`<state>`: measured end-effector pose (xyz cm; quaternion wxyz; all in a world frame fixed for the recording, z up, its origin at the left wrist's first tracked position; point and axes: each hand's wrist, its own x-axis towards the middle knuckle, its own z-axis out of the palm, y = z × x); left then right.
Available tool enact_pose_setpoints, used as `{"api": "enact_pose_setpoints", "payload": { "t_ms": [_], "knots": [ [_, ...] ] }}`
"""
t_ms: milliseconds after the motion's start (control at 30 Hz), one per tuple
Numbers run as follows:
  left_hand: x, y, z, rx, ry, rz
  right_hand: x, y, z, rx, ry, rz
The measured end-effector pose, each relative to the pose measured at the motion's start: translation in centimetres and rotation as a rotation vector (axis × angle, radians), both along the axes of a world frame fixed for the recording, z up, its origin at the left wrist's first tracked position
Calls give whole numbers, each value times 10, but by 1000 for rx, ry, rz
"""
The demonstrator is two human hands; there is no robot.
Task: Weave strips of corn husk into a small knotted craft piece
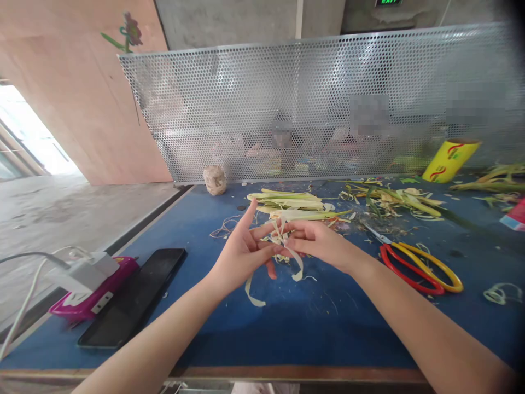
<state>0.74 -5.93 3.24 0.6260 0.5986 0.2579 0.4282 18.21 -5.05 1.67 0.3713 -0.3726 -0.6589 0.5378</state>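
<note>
Both my hands meet over the blue table (287, 323). My left hand (241, 254) pinches pale leaf strips (283, 241) between thumb and fingers, with its index finger pointing up. My right hand (318, 243) closes its fingertips on the same woven strips from the right. Loose ends of the strips (254, 293) curl down towards the table below the hands. Just behind the hands lies a pile of pale green leaf blades (291, 203).
Red and yellow scissors (414, 262) lie to the right, a black phone (135, 295) and a pink power strip with a white charger (92, 284) to the left. A twine ball (215, 179), a yellow roll (449, 160) and leaf scraps (394, 200) sit before the perforated metal screen (328, 98).
</note>
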Motion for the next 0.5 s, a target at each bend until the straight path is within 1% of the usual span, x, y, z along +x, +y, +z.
{"api": "enact_pose_setpoints", "payload": {
  "t_ms": [133, 233, 300, 500],
  "knots": [
    [-1, -1, 1, 21, 53, 32, -6, -4, 1, 62, -49, 40],
    [-2, -2, 2, 46, 126, 23, -8, -8, 3, 139, -142, -20],
    [-3, -3, 2, 63, 172, 10, -10, -10, 3, 161, -175, -53],
    [-2, -6, 2, 86, 215, 57, -11, -8, 0, 138, -22, 10]
  ]
}}
